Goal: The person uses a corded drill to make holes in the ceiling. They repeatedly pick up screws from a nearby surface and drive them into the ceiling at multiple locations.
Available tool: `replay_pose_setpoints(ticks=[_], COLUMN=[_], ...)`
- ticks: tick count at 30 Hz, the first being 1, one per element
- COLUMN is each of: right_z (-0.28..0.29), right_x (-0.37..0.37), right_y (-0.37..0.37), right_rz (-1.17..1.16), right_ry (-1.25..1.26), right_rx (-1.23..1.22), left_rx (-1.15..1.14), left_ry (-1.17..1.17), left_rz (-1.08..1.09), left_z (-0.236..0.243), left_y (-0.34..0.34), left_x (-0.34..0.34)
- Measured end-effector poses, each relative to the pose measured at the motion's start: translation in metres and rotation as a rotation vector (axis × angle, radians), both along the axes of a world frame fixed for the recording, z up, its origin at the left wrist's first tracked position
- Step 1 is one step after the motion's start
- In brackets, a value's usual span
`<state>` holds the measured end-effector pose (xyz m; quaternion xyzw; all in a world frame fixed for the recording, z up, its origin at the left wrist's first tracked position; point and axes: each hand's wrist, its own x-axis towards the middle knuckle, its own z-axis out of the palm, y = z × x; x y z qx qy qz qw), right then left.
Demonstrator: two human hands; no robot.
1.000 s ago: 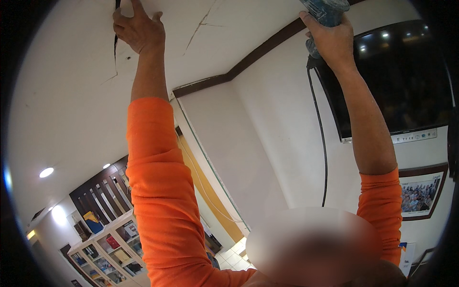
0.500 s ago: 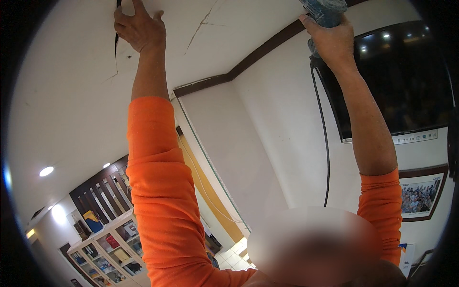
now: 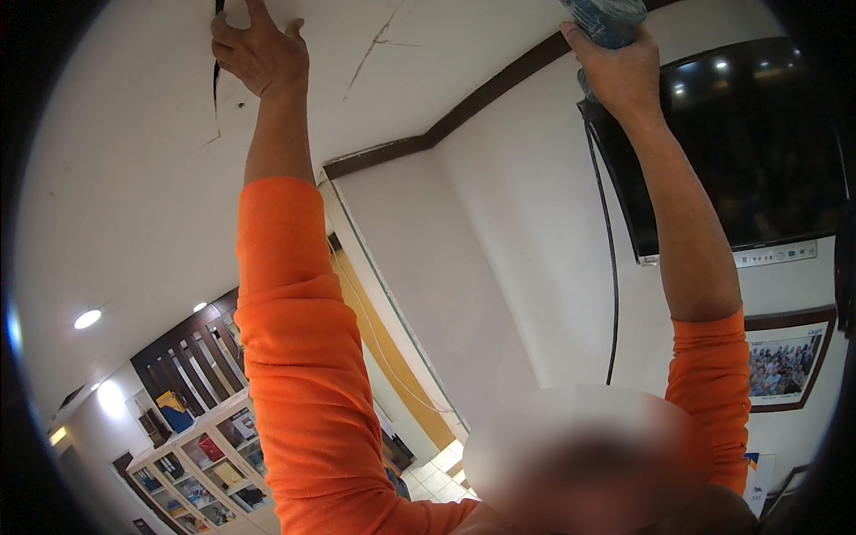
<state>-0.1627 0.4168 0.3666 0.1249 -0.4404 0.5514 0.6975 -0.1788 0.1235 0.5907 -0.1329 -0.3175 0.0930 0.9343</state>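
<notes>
My left hand [image 3: 267, 49] is raised to the white ceiling panel [image 3: 152, 116], its fingers spread against the surface beside a narrow dark gap [image 3: 216, 94]. The upper frame edge cuts off some of its fingertips. Higher up on the right, my right hand [image 3: 624, 71] is wrapped round a dusty blue-grey corded power tool [image 3: 608, 20]. Only part of the tool's body shows; its working end is out of the picture. From it a black cord [image 3: 608, 232] hangs down along the wall.
Thin cracks [image 3: 374, 45] run across the ceiling between my hands, near a dark brown trim [image 3: 508, 85]. A large black television [image 3: 758, 143] and a framed group photo [image 3: 785, 361] are close to my right arm. Lower left stands a glass-fronted cabinet [image 3: 201, 464].
The right hand and power tool have shifted very slightly, and the hanging cord has swung a little to the right. My left hand stays in nearly the same place.
</notes>
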Motion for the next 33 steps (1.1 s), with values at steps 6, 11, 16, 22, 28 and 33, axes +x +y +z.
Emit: replay_pose_setpoints(ticks=[6,11,16,22,28,33], right_z=[0.016,0.003,0.002,0.011,0.021,0.023], right_x=[-0.042,-0.012,-0.003,-0.013,-0.018,-0.019], right_y=[0.031,0.001,0.009,0.016,0.015,0.023], right_rz=[-0.247,-0.119,-0.010,-0.127,-0.233,-0.303], right_ry=[0.254,0.078,0.091,0.218,0.251,0.257], right_rx=[0.094,-0.039,0.042,0.109,0.067,0.086], left_rx=[0.026,0.027,0.004,-0.029,-0.012,0.001], left_ry=[-0.034,-0.039,-0.024,-0.001,0.005,-0.017], left_rz=[-0.025,-0.016,-0.025,-0.008,-0.014,-0.038], left_z=[0.001,-0.002,-0.002,0.002,0.003,0.002], left_y=[0.006,0.004,0.003,0.001,0.001,0.004], left_x=[0.002,0.003,0.000,0.001,-0.001,-0.001])
